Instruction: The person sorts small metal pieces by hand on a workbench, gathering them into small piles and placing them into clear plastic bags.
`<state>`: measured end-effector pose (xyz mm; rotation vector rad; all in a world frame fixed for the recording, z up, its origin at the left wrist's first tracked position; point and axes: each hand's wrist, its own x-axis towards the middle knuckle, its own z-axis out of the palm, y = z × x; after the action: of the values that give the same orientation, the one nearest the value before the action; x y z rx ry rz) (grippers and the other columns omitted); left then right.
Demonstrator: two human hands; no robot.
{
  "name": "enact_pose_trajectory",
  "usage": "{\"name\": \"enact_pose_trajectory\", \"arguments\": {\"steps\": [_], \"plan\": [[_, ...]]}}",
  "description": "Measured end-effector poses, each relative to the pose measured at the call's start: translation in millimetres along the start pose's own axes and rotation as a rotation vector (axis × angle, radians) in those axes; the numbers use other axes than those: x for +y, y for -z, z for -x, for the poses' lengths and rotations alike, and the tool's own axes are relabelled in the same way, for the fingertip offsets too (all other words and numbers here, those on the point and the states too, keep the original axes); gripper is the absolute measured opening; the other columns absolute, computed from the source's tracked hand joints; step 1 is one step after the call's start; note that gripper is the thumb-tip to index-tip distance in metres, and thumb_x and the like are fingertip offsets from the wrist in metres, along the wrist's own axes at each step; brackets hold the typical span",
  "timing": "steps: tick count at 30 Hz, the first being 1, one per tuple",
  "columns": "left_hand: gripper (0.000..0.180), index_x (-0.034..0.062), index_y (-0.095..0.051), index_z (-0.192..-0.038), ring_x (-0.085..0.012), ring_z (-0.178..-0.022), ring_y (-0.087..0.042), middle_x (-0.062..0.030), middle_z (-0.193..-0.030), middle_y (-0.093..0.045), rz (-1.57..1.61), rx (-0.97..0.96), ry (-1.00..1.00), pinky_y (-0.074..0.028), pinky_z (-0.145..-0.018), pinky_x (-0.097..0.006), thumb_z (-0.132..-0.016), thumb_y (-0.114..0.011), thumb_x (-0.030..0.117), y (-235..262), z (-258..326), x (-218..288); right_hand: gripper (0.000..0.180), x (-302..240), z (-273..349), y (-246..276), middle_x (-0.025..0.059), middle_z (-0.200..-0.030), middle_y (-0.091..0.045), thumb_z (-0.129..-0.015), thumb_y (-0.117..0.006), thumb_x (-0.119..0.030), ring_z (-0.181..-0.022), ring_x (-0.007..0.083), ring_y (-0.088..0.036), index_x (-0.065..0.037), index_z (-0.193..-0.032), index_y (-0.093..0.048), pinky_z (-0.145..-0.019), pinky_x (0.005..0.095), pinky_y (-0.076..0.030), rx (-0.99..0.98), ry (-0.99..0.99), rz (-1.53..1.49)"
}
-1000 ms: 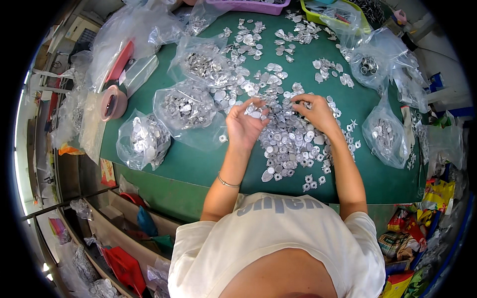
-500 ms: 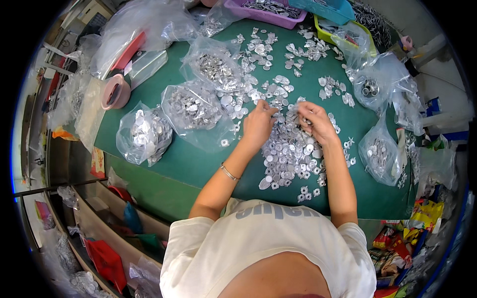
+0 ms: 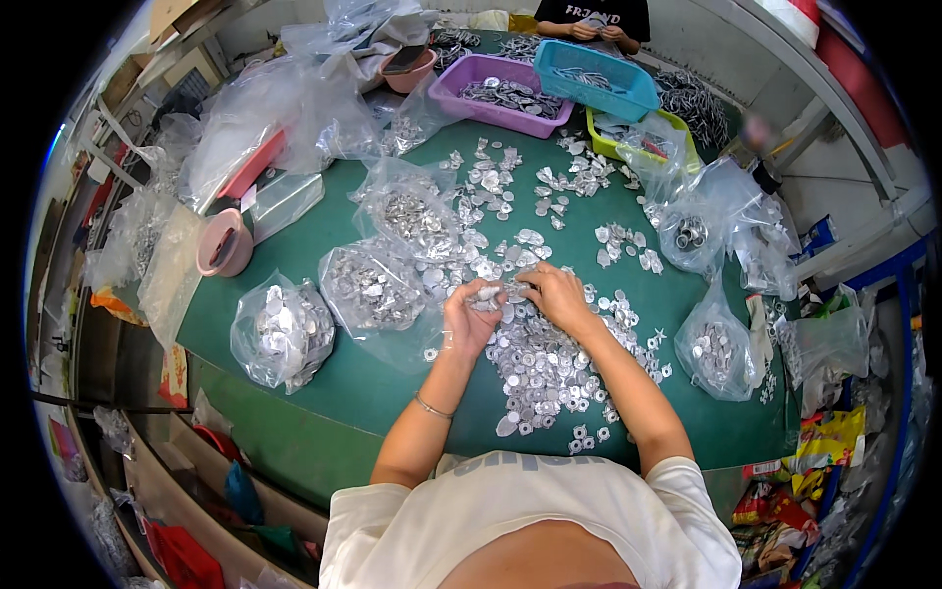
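Note:
My left hand [image 3: 473, 312] is turned partly palm up with its fingers curled around small silver metal pieces [image 3: 487, 295]. Close beside it, my right hand [image 3: 556, 294] has its fingertips pinched together near those pieces; what they grip is too small to make out. Both hands are above the upper edge of a dense pile of flat silver metal pieces [image 3: 545, 368], many of them round, some with a hole. Looser silver pieces [image 3: 530, 257] lie just beyond my hands. Left of my left hand, an open clear plastic bag [image 3: 373, 285] holds more of them.
More filled clear bags [image 3: 283, 332] stand on the green table [image 3: 324, 211], another [image 3: 721, 344] at right. Purple [image 3: 505, 95], blue [image 3: 599, 80] and yellow-green trays [image 3: 643, 147] sit at the far side. A pink cup [image 3: 225, 243] is at left. Another person's hands [image 3: 597, 31] appear beyond the table.
The view has tilted up, bringing another person into sight. My left hand has turned palm up, and my right hand has come across to meet it.

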<state>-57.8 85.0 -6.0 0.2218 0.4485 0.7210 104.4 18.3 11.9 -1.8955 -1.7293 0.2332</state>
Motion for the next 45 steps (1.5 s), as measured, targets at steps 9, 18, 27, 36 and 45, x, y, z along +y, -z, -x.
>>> {"name": "enact_pose_trajectory", "arguments": {"steps": [9, 18, 27, 36, 45], "plan": [[0.024, 0.0029, -0.062, -0.098, -0.0172, -0.065, -0.051, -0.0042, -0.075, -0.053, -1.006, 0.093, -0.323, -0.041, -0.055, -0.029, -0.074, -0.065, 0.007, 15, -5, -10, 0.015, 26, 17, 20, 0.0072, -0.081, -0.060, -0.088, -0.057, -0.019, -0.065, 0.0120, -0.056, -0.004, -0.092, -0.059, -0.047, 0.0238, -0.041, 0.018, -0.490, -1.312], [0.028, 0.0069, -0.064, -0.099, -0.0288, -0.073, -0.059, -0.0093, -0.091, -0.056, -1.899, 0.186, -0.637, -0.047, -0.066, -0.038, -0.072, -0.070, 0.009, -7, 2, -10, 0.023, 21, -3, 13, 0.0064, -0.075, -0.054, -0.081, -0.062, -0.013, -0.064, 0.0163, -0.054, -0.007, -0.103, -0.063, -0.054, 0.0280, -0.042, 0.006, -0.243, -0.660], [0.021, 0.0004, -0.063, -0.095, -0.0193, -0.069, -0.060, -0.0097, -0.083, -0.063, -1.425, 0.085, -0.946, -0.046, -0.064, -0.030, -0.076, -0.067, 0.009, 12, -12, -5, 0.022, 7, -15, 12, 0.0069, -0.078, -0.060, -0.076, -0.067, -0.011, -0.065, 0.0173, -0.054, -0.009, -0.098, -0.068, -0.059, 0.0297, -0.042, 0.009, -0.141, -0.284], [0.012, 0.0008, -0.064, -0.083, -0.0289, -0.076, -0.061, -0.0116, -0.081, -0.063, -1.717, -0.261, -0.481, -0.046, -0.067, -0.034, -0.072, -0.067, 0.003, -10, 13, 6, 0.017, 10, 31, 45, -0.0002, -0.069, -0.054, -0.080, -0.065, -0.013, -0.065, 0.0121, -0.051, -0.002, -0.093, -0.067, -0.060, 0.0281, -0.041, -0.088, -0.277, -0.447], [0.006, 0.0001, -0.063, -0.079, -0.0266, -0.069, -0.059, -0.0114, -0.078, -0.061, -1.648, -0.063, -0.817, -0.045, -0.061, -0.033, -0.074, -0.066, 0.003, -12, 8, -2, 0.017, -30, 42, 22, 0.0078, -0.084, -0.057, -0.075, -0.066, -0.017, -0.068, 0.0282, -0.060, -0.014, -0.092, -0.067, -0.058, 0.0393, -0.047, -0.076, -0.030, 0.164]]}}
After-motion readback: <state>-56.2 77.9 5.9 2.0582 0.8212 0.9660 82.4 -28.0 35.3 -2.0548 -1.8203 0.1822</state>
